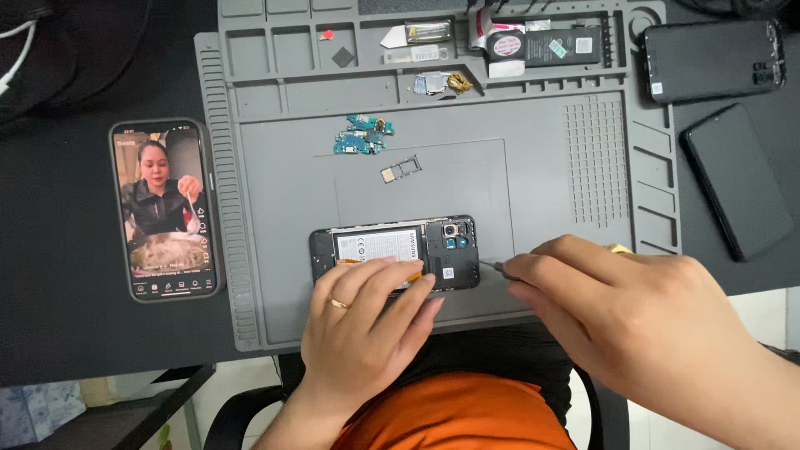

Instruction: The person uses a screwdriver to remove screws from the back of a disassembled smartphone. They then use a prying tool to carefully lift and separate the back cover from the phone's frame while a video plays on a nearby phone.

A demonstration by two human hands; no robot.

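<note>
Nearest the camera, at 6 o'clock, an orange garment [467, 412] and a chair edge are seen. Just above, the left hand [367, 321] is laid flat, fingers spread narrow and pressed on the lower edge of the opened phone [396, 252]; nothing is gripped, the phone is only pinned down. A ring [339, 303] is worn on one finger. At 3 o'clock of that hand, the right hand [617, 308] is closed around a thin tool [492, 267], its dark tip showing just beside the phone's right end, near the camera module; contact cannot be confirmed.

The opened phone lies back-off at the centre of the grey repair mat [542, 167], battery label up.

Judged for doing the step well: the phone should be kept pinned flat, the tip kept low and steady, and force kept light near the camera area and orange flex.

Further out, at 12 o'clock, a SIM tray [401, 169] and small teal circuit boards [362, 133] rest on the mat. In the mat's top compartments loose parts and a black battery [546, 46] are stored. At 9 o'clock a second phone [165, 208] with a video playing lies on the black bench [58, 317]. At 2 o'clock two dark phones [715, 58] lie well apart from the hands.
</note>
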